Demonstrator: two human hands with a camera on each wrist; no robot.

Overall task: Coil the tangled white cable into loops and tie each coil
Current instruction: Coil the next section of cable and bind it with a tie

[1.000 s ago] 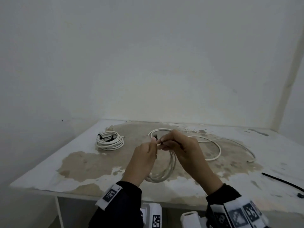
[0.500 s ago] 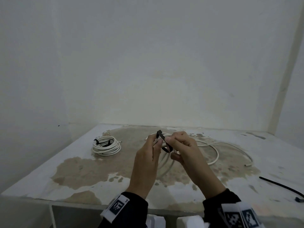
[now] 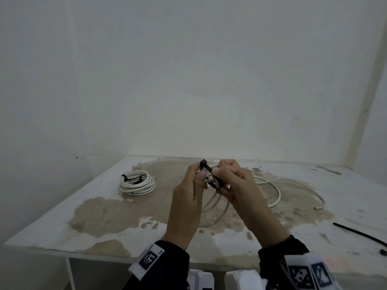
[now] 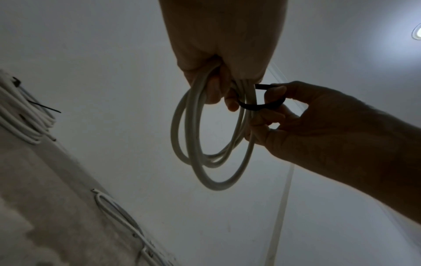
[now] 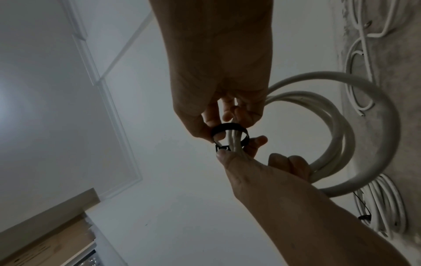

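One finished coil lies on the bench at the far left, bound with a black tie; that part of the task looks complete.

A second coil is held up above the bench, between both hands. The left hand grips the gathered loops at the top, fingers curled round the strands. The right hand pinches a black cable tie that is looped around the bundle just below the left hand's grip. In the right wrist view the tie forms a loose ring round the strands, with its head at the lower side; whether the tail is already threaded through the head cannot be told with certainty. The ring is plainly slack, not cinched.

More loose white cable trails across the bench to the right, not yet coiled. A spare black tie lies near the right edge.

Judgement: one coil tied, the second being tied, tightening outstanding, and remaining loose cable to gather.
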